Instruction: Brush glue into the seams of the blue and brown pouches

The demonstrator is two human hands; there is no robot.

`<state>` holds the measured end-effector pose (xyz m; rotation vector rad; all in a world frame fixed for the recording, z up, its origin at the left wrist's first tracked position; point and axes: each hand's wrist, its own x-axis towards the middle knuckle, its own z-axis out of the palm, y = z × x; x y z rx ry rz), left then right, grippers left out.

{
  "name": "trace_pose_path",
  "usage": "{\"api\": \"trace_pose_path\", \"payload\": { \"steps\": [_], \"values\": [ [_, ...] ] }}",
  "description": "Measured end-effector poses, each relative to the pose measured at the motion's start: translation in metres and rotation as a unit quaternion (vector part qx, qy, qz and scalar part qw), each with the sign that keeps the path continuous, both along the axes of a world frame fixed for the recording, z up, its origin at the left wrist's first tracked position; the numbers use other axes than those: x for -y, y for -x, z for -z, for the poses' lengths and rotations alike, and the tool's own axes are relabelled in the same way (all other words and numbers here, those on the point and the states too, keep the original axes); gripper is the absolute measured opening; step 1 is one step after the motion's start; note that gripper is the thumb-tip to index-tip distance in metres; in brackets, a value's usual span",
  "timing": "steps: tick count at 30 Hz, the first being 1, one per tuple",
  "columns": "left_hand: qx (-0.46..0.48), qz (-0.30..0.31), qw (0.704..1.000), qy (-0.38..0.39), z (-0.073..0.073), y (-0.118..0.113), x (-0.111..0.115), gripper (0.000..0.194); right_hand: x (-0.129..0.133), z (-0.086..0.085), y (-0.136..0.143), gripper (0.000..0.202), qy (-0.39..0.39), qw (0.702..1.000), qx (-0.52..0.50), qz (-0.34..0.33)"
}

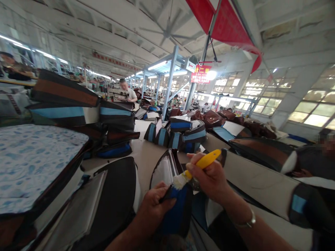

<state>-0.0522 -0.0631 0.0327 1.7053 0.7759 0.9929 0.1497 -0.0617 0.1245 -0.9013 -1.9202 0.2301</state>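
Brush in right hand | black panel left | blue-striped pieces beyond

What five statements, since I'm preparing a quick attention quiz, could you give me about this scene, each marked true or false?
1. The right hand holds a flat brush with a yellow handle and pale bristles. True.
2. A shiny metal bracelet circles the left wrist. False: it is on the right wrist.
3. The left hand grips the dark edge of a blue panel with black borders. True.
4. The long cloth banner hanging overhead is green. False: it is red.
5. White material with a blue print lies at the left side of the picture. True.
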Motion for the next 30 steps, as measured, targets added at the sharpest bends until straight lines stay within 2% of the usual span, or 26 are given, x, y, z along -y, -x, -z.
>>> {"api": "trace_pose_path", "payload": {
  "steps": [3, 6, 8, 11, 14, 17, 19, 21, 23, 25, 26, 28, 30],
  "values": [
    [0.004, -0.005, 1.000, 0.030, 0.000, 0.002, -0.001, 0.024, 0.001, 0.004, -0.003, 0.016, -0.035, 0.994, 0.104, 0.006],
    [0.015, 0.001, 0.998, 0.056, 0.001, 0.004, -0.003, 0.028, 0.002, 0.008, -0.010, 0.012, -0.071, 0.995, 0.067, 0.033],
    [0.024, 0.013, 0.998, 0.065, 0.002, 0.005, -0.004, 0.029, 0.005, 0.008, -0.012, 0.010, -0.066, 0.997, 0.043, 0.015],
    [0.031, 0.022, 0.997, 0.071, 0.003, 0.004, -0.005, 0.027, 0.010, 0.006, -0.013, 0.012, -0.068, 0.992, 0.108, -0.008],
    [0.019, 0.015, 0.997, 0.068, 0.004, 0.002, -0.005, 0.026, 0.015, 0.003, -0.014, 0.011, -0.105, 0.986, 0.126, 0.016],
    [0.008, 0.016, 0.999, 0.052, 0.002, 0.003, -0.005, 0.026, 0.018, 0.004, -0.016, 0.010, -0.106, 0.989, 0.104, 0.018],
    [-0.007, 0.013, 1.000, 0.028, 0.001, 0.003, -0.005, 0.026, 0.018, 0.006, -0.019, 0.011, -0.087, 0.987, 0.138, 0.011],
    [-0.039, -0.011, 0.999, -0.020, 0.002, 0.003, -0.005, 0.029, 0.017, 0.007, -0.023, 0.012, -0.085, 0.980, 0.178, 0.020],
    [-0.085, -0.059, 0.990, -0.096, 0.007, 0.001, -0.005, 0.030, 0.017, 0.004, -0.027, 0.010, -0.101, 0.980, 0.166, 0.052],
    [-0.127, -0.131, 0.959, -0.215, 0.016, -0.005, -0.005, 0.025, 0.019, -0.004, -0.029, 0.009, -0.120, 0.981, 0.120, 0.093],
    [-0.145, -0.164, 0.932, -0.289, 0.020, -0.008, -0.005, 0.022, 0.021, -0.009, -0.029, 0.009, -0.129, 0.981, 0.094, 0.110],
    [-0.173, -0.208, 0.856, -0.441, 0.027, -0.015, -0.004, 0.023, 0.025, -0.018, -0.025, 0.010, -0.142, 0.980, 0.057, 0.127],
    [-0.194, -0.225, 0.783, -0.546, 0.028, -0.021, -0.003, 0.024, 0.028, -0.022, -0.018, 0.011, -0.139, 0.983, 0.034, 0.116]
  ]
}}
